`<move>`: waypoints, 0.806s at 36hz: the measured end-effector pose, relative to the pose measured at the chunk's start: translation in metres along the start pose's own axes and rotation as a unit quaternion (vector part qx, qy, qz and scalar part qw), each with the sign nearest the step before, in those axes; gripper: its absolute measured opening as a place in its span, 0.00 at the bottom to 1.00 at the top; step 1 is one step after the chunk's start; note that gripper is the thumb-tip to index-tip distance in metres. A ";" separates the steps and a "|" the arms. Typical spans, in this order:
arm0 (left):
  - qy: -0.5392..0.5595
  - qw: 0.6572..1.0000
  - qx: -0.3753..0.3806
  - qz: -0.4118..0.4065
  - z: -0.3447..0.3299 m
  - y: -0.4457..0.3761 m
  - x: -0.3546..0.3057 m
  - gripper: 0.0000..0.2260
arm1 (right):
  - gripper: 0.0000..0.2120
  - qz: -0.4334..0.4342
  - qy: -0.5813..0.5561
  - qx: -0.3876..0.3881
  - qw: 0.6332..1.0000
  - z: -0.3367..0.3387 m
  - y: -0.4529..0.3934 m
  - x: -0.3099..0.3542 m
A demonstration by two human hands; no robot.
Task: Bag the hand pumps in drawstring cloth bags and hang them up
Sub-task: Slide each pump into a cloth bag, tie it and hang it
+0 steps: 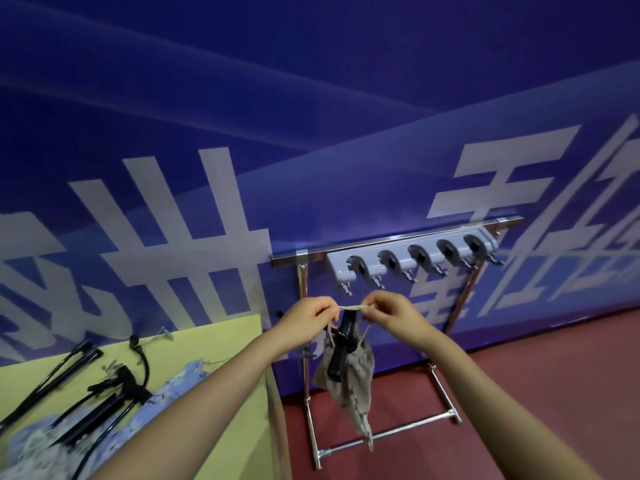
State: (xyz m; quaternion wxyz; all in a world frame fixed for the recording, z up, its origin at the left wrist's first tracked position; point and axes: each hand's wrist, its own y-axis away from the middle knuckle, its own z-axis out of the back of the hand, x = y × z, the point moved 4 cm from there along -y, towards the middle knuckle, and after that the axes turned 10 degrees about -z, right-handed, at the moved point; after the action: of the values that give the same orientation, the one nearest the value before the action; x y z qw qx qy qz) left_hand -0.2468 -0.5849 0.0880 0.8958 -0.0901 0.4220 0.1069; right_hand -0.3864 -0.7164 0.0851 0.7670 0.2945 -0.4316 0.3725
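I hold both arms out in front of me, just below the grey hook rail (412, 258). My left hand (308, 315) pinches one end of the beige drawstring (353, 307) with curled fingers, and my right hand (391, 311) pinches the other end, so the cord runs taut and nearly level between them. From that cord hangs the cloth bag (353, 375), a mottled beige-grey pouch that sags down to a narrow tail in front of the metal rack (381, 434). A black hand pump (343, 348) sits inside it, its upper part sticking out of the gathered mouth and reaching up to the cord between my hands. The bag hangs free in the air, below the rail's row of round clamps and small hooks, touching none of them that I can see.

The rail is fixed to the rack's top bar, which stands on the red floor (519, 393) against a blue banner (311, 116) with large white characters. To my left, the yellow table (221, 341) carries more black pumps (104, 396) with their hoses, lying partly on blue patterned cloth bags (166, 393).
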 end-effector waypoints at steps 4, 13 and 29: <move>0.050 0.998 0.011 0.033 -0.012 -0.019 0.002 0.12 | 0.07 -0.033 -0.086 -0.027 0.995 0.006 -0.019 -0.013; 0.110 0.987 -0.018 0.112 -0.026 -0.052 0.024 0.11 | 0.11 -0.101 -0.095 -0.108 0.984 -0.006 -0.060 -0.045; 0.082 0.982 -0.023 0.168 -0.043 -0.079 0.072 0.13 | 0.10 -0.192 -0.210 -0.113 0.952 -0.037 -0.098 -0.080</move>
State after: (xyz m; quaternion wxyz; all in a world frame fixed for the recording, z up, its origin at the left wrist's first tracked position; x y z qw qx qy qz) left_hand -0.2129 -0.6632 0.0109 0.8253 -0.0473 0.5003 0.2578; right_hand -0.3172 -0.7672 -0.0146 0.7440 0.3551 -0.5577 0.0967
